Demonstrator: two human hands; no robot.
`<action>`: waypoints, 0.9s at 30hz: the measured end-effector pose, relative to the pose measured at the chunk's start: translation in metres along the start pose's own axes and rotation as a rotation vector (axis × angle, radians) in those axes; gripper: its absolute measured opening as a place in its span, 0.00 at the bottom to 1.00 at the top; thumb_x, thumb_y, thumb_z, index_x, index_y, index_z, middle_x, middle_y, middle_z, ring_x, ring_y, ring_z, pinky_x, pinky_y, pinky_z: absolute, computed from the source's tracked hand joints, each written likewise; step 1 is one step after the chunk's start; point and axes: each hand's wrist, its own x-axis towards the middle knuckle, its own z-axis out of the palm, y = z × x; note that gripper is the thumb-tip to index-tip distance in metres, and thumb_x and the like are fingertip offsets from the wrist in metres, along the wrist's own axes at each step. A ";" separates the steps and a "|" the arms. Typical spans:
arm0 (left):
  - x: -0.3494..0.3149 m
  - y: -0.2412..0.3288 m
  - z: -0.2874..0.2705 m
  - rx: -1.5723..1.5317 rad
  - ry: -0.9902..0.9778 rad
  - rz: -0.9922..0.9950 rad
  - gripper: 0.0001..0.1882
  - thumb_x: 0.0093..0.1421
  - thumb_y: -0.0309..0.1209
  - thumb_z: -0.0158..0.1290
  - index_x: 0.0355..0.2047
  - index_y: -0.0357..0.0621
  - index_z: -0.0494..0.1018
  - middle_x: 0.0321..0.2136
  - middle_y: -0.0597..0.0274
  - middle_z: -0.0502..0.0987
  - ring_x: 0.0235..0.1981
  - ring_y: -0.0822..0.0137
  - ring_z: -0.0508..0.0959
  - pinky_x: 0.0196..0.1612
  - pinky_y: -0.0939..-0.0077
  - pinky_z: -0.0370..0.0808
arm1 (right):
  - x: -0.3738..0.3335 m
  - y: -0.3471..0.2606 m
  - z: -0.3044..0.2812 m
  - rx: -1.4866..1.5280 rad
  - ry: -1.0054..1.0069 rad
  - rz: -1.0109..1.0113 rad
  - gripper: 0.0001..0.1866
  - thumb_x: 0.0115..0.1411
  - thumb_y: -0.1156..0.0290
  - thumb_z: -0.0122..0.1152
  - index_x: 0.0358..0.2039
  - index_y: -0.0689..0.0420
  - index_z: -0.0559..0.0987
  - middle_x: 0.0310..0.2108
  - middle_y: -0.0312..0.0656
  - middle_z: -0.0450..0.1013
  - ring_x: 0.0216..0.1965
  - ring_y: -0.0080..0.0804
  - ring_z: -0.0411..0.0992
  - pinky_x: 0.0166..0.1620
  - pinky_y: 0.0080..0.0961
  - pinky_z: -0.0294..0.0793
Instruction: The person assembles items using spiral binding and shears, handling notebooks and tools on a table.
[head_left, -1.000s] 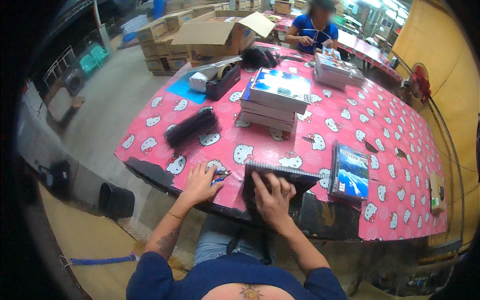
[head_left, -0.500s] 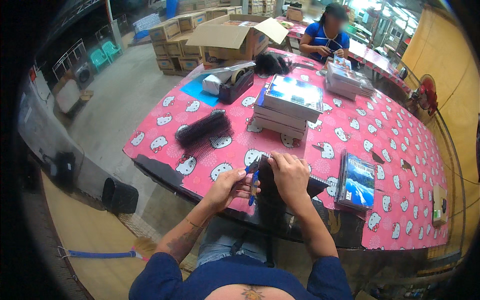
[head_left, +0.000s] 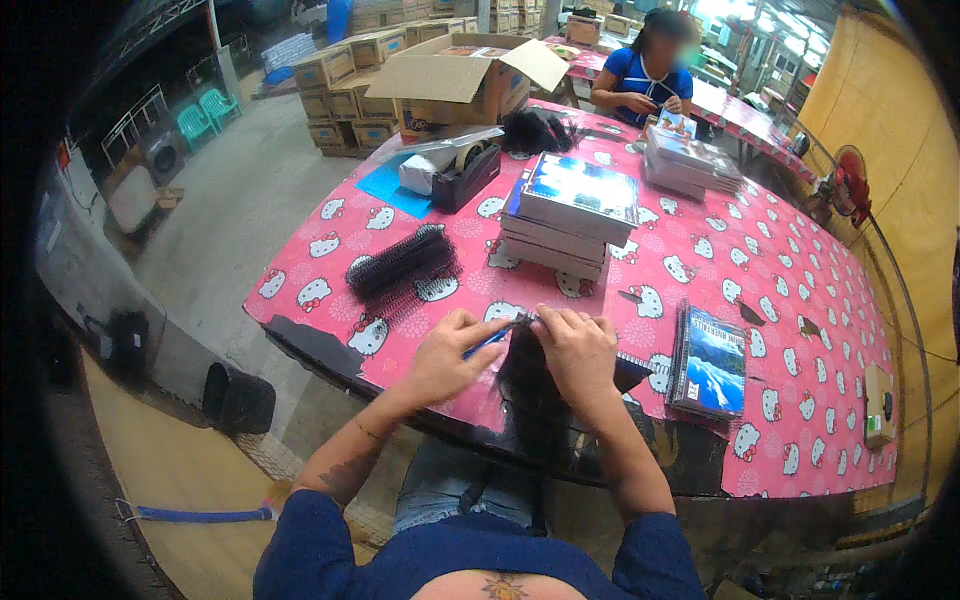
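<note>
Blue-handled pliers (head_left: 487, 343) are gripped in my left hand (head_left: 450, 350), with their dark jaws up against the far end of a black-covered item (head_left: 528, 368) at the table's near edge. My right hand (head_left: 577, 350) closes on that same far end, its fingertips touching the spot where the jaws are. A dark flap with a coil edge (head_left: 630, 370) shows just right of my right hand; whether it belongs to the same item I cannot tell. Black wire coils (head_left: 402, 268) lie in a bundle to the left. Spiral notebooks (head_left: 710, 362) with a blue waterfall cover lie stacked on the right.
A tall stack of books (head_left: 580, 205) stands beyond my hands. Left of it are a black tape dispenser (head_left: 467, 178) and an open carton (head_left: 455, 85). Across the pink patterned table (head_left: 690, 440) a co-worker (head_left: 645, 80) in blue sits by more books (head_left: 690, 160).
My left hand has turned over the pliers and closed around their handles. The jaws have moved up to my right fingertips. My right hand has hardly shifted.
</note>
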 end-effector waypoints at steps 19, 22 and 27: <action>0.134 0.136 0.042 -0.305 0.263 0.351 0.19 0.63 0.22 0.55 0.55 0.39 0.71 0.41 0.51 0.79 0.35 0.64 0.82 0.38 0.69 0.80 | -0.224 0.293 -0.080 0.512 0.104 0.893 0.32 0.60 0.69 0.63 0.64 0.61 0.67 0.58 0.53 0.71 0.56 0.43 0.72 0.57 0.34 0.71; 0.159 0.158 0.124 -0.582 0.318 0.326 0.25 0.65 0.26 0.55 0.62 0.39 0.66 0.47 0.52 0.76 0.37 0.70 0.78 0.37 0.75 0.79 | -0.215 0.284 -0.077 0.537 0.143 0.904 0.31 0.60 0.70 0.64 0.63 0.61 0.69 0.56 0.53 0.73 0.55 0.40 0.73 0.55 0.32 0.73; 0.149 0.112 0.284 -0.323 0.012 0.029 0.26 0.63 0.30 0.53 0.61 0.38 0.66 0.44 0.37 0.71 0.44 0.42 0.76 0.48 0.54 0.73 | -0.205 0.284 -0.076 0.699 0.033 1.070 0.30 0.59 0.75 0.63 0.63 0.61 0.70 0.56 0.51 0.73 0.53 0.37 0.74 0.54 0.30 0.73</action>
